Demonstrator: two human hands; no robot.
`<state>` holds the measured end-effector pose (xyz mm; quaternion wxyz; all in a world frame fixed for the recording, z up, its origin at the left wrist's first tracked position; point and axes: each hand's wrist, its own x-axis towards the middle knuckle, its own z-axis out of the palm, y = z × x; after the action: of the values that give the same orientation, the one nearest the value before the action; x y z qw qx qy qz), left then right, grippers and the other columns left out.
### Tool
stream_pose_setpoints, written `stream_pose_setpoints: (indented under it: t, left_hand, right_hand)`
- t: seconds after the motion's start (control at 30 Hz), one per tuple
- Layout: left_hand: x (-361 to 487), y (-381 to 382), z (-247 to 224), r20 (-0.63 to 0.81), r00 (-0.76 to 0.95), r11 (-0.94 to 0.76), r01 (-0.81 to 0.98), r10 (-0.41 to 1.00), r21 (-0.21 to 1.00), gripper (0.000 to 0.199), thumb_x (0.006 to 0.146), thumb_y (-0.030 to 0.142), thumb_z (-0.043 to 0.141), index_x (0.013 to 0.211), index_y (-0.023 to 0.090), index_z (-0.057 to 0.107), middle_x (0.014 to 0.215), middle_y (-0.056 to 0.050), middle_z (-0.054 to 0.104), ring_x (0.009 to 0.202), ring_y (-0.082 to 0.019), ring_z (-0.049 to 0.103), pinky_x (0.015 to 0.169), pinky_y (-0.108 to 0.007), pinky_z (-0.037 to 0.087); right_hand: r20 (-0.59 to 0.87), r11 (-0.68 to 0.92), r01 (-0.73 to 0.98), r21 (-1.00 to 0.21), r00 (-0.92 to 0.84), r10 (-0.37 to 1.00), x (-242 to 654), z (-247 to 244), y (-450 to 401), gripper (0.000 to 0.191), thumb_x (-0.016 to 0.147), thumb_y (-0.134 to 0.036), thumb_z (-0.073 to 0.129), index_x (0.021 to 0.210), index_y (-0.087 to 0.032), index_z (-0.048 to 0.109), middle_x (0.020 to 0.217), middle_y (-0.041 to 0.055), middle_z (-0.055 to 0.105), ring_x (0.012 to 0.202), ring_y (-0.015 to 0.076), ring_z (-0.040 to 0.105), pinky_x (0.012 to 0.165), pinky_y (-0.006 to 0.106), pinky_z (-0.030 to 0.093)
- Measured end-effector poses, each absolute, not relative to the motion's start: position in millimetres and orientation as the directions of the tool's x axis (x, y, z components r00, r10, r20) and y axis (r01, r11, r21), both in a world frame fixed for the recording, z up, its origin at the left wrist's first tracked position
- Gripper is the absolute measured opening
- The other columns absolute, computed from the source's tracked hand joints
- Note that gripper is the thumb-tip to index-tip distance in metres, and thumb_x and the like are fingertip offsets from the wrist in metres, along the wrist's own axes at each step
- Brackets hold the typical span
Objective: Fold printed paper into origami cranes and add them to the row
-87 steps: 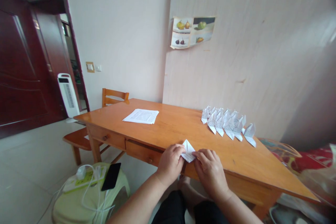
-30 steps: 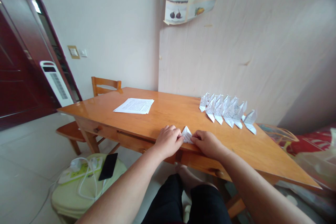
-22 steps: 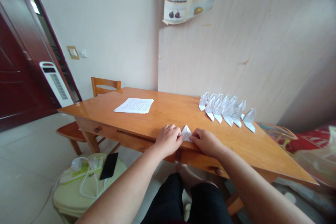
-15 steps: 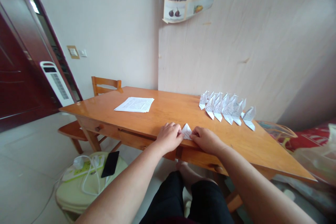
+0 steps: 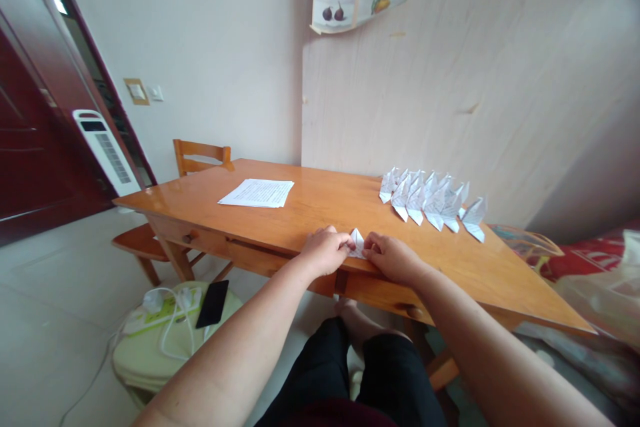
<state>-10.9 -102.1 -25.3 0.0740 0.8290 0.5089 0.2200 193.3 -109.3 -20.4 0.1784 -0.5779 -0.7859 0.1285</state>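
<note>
A small folded paper (image 5: 357, 243) with a pointed top lies at the front edge of the wooden table (image 5: 320, 203). My left hand (image 5: 327, 250) pinches its left side, the fingers reaching over part of the sheet. On its right side my right hand (image 5: 390, 256) has curled fingers closed on the edge. Several folded paper pieces (image 5: 433, 201) stand in rows at the back right of the table. A stack of printed sheets (image 5: 257, 193) rests on the left part of the table.
A wooden chair (image 5: 201, 150) is behind the table at left. Below, a pale green stool (image 5: 145, 353) holds a power strip (image 5: 163, 313), white cables and a black phone (image 5: 213, 303). Bags (image 5: 600, 280) lie beyond the right end.
My left fingers have moved right, over the left part of the folded paper, covering more of it. The right hand stays at the paper's right side. The view has tilted slightly downward.
</note>
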Motion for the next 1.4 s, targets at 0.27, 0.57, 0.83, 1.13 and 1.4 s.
stream_pose_setpoints:
  t: [0.27,0.57,0.83,1.13,1.4]
  left_hand:
    - [-9.9,-104.3,-21.8,0.242,0.374,-0.440,0.827,0.895,0.349,0.024,0.093,0.036,0.053,0.107,0.035,0.073,0.098,-0.004,0.062,0.091,-0.022,0.062,0.083,-0.032,0.046]
    - [-9.4,-105.0,-19.0,0.229,0.376,-0.437,0.828,0.898,0.351,0.025,0.092,0.039,0.054,0.108,0.034,0.073,0.096,-0.005,0.062,0.088,-0.022,0.062,0.078,-0.032,0.046]
    - [-10.3,-100.3,-22.8,0.220,0.371,-0.428,0.831,0.902,0.354,0.026,0.092,0.042,0.053,0.108,0.035,0.073,0.097,-0.004,0.062,0.087,-0.022,0.062,0.081,-0.032,0.046]
    - [-11.0,-100.9,-21.4,0.208,0.377,-0.429,0.829,0.902,0.359,0.026,0.092,0.040,0.054,0.110,0.035,0.073,0.100,-0.004,0.063,0.088,-0.020,0.063,0.079,-0.029,0.047]
    - [-11.5,-99.5,-22.7,0.207,0.370,-0.422,0.832,0.906,0.359,0.025,0.092,0.041,0.054,0.108,0.037,0.073,0.100,-0.003,0.062,0.088,-0.021,0.063,0.082,-0.031,0.047]
  right_hand:
    - [0.153,0.253,0.903,-0.348,-0.212,0.965,186.7,-19.1,-117.3,0.018,0.096,-0.034,0.048,0.095,-0.023,0.062,0.094,0.0064,0.071,0.084,0.0193,0.064,0.067,0.026,0.035]
    - [0.135,0.131,0.950,-0.283,-0.096,0.986,172.0,-13.3,-122.5,0.043,0.088,-0.062,0.053,0.094,-0.020,0.059,0.098,0.0133,0.070,0.087,0.0278,0.065,0.062,0.030,0.033]
    - [0.060,0.164,0.932,-0.322,-0.153,0.986,179.5,-16.4,-102.7,0.042,0.083,-0.062,0.061,0.088,-0.020,0.060,0.089,0.0106,0.070,0.078,0.0241,0.063,0.061,0.030,0.034]
    - [-0.011,0.256,0.874,-0.413,-0.286,0.958,196.8,-7.0,-94.8,0.017,0.081,-0.031,0.068,0.088,-0.017,0.063,0.086,0.0060,0.070,0.074,0.0173,0.060,0.061,0.026,0.040]
    - [-0.049,0.287,0.833,-0.473,-0.350,0.935,203.9,-1.3,-94.8,0.010,0.074,-0.021,0.067,0.082,-0.018,0.062,0.080,0.0035,0.069,0.071,0.0162,0.058,0.061,0.026,0.040]
